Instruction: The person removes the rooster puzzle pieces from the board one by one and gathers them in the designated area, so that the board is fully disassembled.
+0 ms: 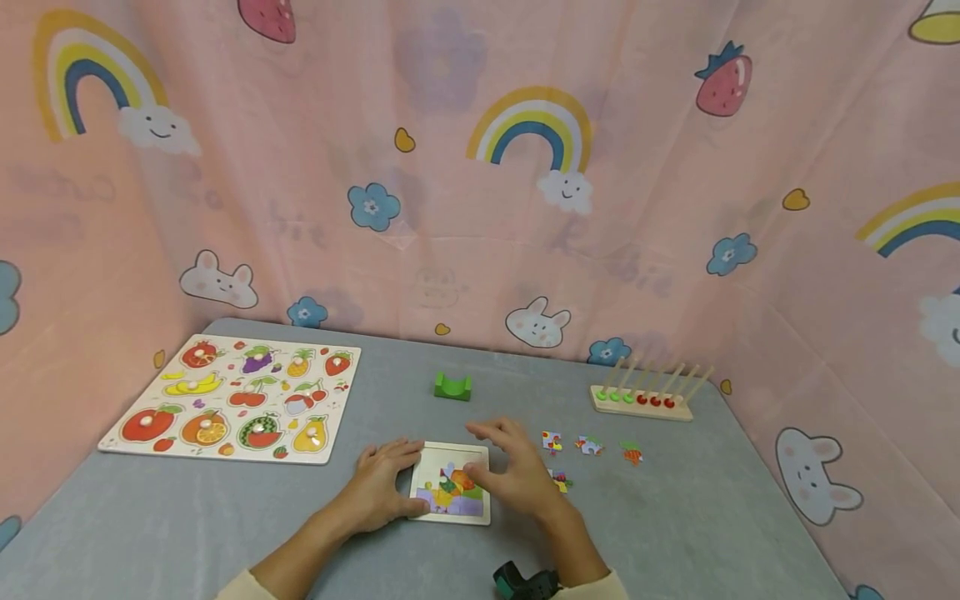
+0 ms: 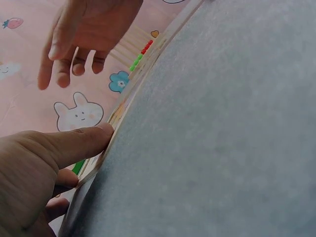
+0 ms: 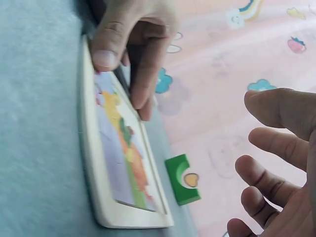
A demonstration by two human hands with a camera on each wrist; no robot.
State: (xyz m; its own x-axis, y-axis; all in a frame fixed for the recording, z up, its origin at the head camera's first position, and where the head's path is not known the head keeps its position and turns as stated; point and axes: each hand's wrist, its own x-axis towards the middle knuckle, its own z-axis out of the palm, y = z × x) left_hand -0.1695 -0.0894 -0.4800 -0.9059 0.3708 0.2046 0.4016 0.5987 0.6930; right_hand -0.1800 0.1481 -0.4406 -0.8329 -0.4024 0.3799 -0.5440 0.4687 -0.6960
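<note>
A small wooden jigsaw tray lies on the grey table, its lower part filled with joined picture pieces. My left hand grips the tray's left side; the thumb lies at the near corner and the fingers reach along the far side. In the right wrist view that thumb sits on the pale rim. Over the tray's right side hovers my right hand, fingers apart and holding nothing. Loose jigsaw pieces lie to the right, one partly hidden behind the right hand.
A fruit peg puzzle board occupies the table's left. Behind the tray stands a green block with a curved notch. A wooden rack with rods and red and green beads is at back right. A dark device shows by the right wrist.
</note>
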